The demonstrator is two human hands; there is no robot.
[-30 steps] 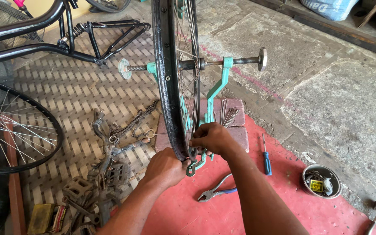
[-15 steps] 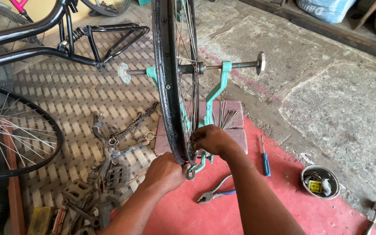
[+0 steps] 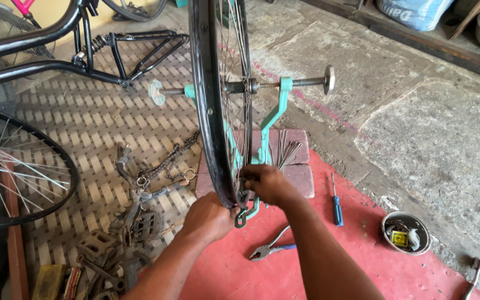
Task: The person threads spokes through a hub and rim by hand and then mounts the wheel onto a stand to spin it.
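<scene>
The bicycle wheel (image 3: 213, 100) stands upright in the teal truing stand (image 3: 273, 119), axle clamped across the stand's arms, over the red mat (image 3: 362, 250) on the floor, near the mat's far-left corner. Left hand (image 3: 209, 216) wraps the black rim at its lowest, nearest part, fingers closed round rim. Right hand (image 3: 268, 183) sits just inside the rim at the spokes, fingers pinched narrow on sth small at a spoke end; what exactly is hidden by the fingers.

Doing this step well, as I judge it: keep left hand firm so rim doesn't swing, work w/ small turns at the spoke end, check rim vs stand arms after each, don't bend neighbouring spokes.

Around it: bundle of loose spokes (image 3: 287, 153) on the brick-red block (image 3: 298, 166) behind the stand. Pliers (image 3: 270, 250) lie on the mat just right of the hands, blue-handled screwdriver (image 3: 335, 203) further right, small bowl (image 3: 406, 232) of bits near the mat's right edge. Chain (image 3: 168, 164) and pedals (image 3: 140, 228) lie on the woven mat (image 3: 84, 122) left; second wheel (image 3: 18, 166) at the left edge, black frame (image 3: 56, 50) beyond.

Vs 1 s ago: little differs. Both hands stay at the same spot on the rim; right hand's fingers sit slightly further in toward the spokes. Tools unmoved.
</scene>
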